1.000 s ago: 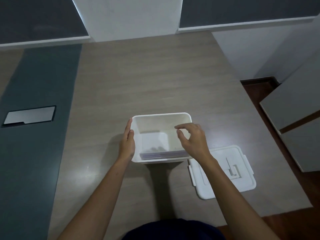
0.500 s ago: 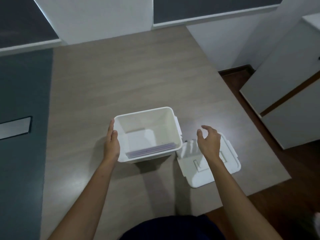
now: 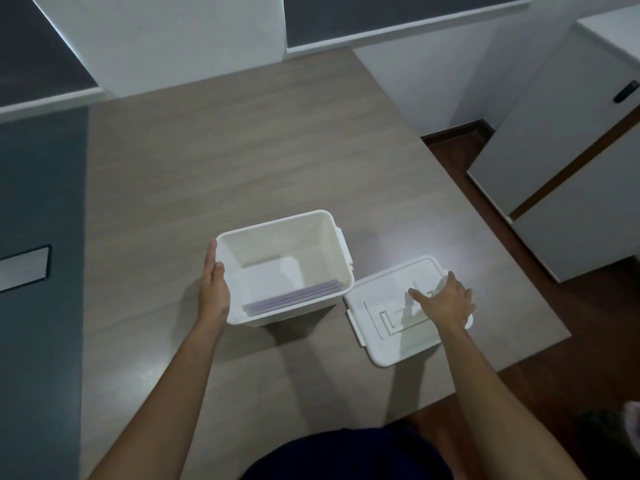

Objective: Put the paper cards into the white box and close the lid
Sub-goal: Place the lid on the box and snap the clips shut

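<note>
The white box (image 3: 277,226) stands open on the wooden table, lid off. A stack of paper cards (image 3: 294,296) lies on its floor against the near wall. My left hand (image 3: 215,285) rests flat against the box's left wall, fingers straight. The white lid (image 3: 388,337) lies flat on the table just right of the box. My right hand (image 3: 446,301) is spread on the lid's top, fingers apart and pressing on it, covering its right part.
The table (image 3: 242,150) is light wood with a dark grey strip (image 3: 38,237) on the left holding a metal plate (image 3: 20,268). Its right edge drops to a dark floor. White cabinets (image 3: 571,150) stand at the right.
My right hand left the inside of the box, swung right and came down onto the lid. My left hand stayed on the box's left wall. The view shifted right.
</note>
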The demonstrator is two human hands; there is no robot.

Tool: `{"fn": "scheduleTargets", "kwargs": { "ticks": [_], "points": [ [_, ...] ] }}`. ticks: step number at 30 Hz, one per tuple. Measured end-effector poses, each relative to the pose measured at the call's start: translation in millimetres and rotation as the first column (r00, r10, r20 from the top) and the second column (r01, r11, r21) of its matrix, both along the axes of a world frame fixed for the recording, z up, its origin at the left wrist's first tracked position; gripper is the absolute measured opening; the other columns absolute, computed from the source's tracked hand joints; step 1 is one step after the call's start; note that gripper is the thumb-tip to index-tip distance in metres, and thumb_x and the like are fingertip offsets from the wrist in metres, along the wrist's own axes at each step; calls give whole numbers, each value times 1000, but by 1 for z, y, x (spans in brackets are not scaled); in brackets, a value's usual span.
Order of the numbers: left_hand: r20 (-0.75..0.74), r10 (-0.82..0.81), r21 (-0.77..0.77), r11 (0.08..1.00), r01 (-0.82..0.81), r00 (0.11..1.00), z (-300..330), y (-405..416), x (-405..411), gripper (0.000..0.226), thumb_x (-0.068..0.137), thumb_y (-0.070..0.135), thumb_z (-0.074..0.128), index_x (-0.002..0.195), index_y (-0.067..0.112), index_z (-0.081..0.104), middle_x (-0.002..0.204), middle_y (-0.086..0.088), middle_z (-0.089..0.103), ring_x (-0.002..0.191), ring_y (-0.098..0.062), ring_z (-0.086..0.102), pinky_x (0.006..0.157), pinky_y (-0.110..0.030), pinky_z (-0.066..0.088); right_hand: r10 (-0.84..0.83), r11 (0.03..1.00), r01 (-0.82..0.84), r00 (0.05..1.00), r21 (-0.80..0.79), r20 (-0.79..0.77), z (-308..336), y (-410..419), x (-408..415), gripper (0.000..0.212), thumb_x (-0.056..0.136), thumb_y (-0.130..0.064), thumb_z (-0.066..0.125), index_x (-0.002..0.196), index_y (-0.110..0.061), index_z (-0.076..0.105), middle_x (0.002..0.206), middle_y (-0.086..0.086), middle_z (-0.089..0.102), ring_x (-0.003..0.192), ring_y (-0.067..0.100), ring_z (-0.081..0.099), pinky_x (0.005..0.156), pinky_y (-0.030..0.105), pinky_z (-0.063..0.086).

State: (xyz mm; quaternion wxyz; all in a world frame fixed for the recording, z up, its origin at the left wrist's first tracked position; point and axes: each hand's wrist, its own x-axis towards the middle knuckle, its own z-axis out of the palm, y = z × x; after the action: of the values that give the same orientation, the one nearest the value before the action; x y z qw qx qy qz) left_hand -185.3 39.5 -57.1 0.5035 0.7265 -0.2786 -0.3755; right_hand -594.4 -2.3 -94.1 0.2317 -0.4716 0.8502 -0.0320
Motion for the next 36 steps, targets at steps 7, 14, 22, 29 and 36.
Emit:
{"fn": "scheduleTargets", "kwargs": {
  "ticks": [7, 14, 22, 29, 36],
  "points": [
    [-177, 14, 56, 998, -4, 984, 6, -1, 7, 53, 98, 44, 41, 149, 30, 37, 153, 6, 40, 133, -9, 42, 114, -33, 31, 20, 999, -19, 999, -38, 31, -1, 8, -2, 102, 73, -48, 80, 150, -10, 26, 153, 16, 34, 144, 33, 24, 115, 56, 22],
    [-334, 390, 275, 911, -307, 858, -6, 31, -9, 50, 93, 51, 34, 127, 23, 59, 113, -6, 65, 93, -24, 64, 71, -33, 50, 32, 999, -30, 999, -34, 39, -1, 12, 0, 103, 71, -48, 82, 150, -11, 26, 153, 17, 33, 144, 34, 27, 115, 55, 24],
    [-128, 307, 474, 854, -214, 943, -45, 78, -76, 26, 92, 28, 36, 94, 17, 59, 91, -10, 64, 74, -30, 62, 66, -46, 56, 64, 997, -64, 998, -41, -7, -2, 23, -1, 99, 70, -56, 79, 145, -12, 32, 150, 16, 37, 139, 35, 34, 110, 54, 33],
    [-22, -8, 498, 867, 18, 1000, -61, 79, -144, 25, 93, 24, 47, 103, 7, 62, 100, -22, 69, 84, -38, 66, 79, -50, 57, 86, 995, -88, 996, -47, -34, -5, 32, -5, 99, 68, -62, 76, 143, -12, 34, 148, 15, 39, 134, 34, 38, 105, 53, 39],
    [145, -477, 559, 762, 326, 867, -56, 82, -192, 48, 82, 48, 35, 125, 48, 56, 122, 18, 56, 108, -13, 59, 91, -35, 47, 124, 991, -125, 992, -43, -31, -7, 35, -10, 106, 71, -64, 73, 151, -17, 21, 153, 14, 34, 137, 35, 34, 105, 53, 36]
  ]
}}
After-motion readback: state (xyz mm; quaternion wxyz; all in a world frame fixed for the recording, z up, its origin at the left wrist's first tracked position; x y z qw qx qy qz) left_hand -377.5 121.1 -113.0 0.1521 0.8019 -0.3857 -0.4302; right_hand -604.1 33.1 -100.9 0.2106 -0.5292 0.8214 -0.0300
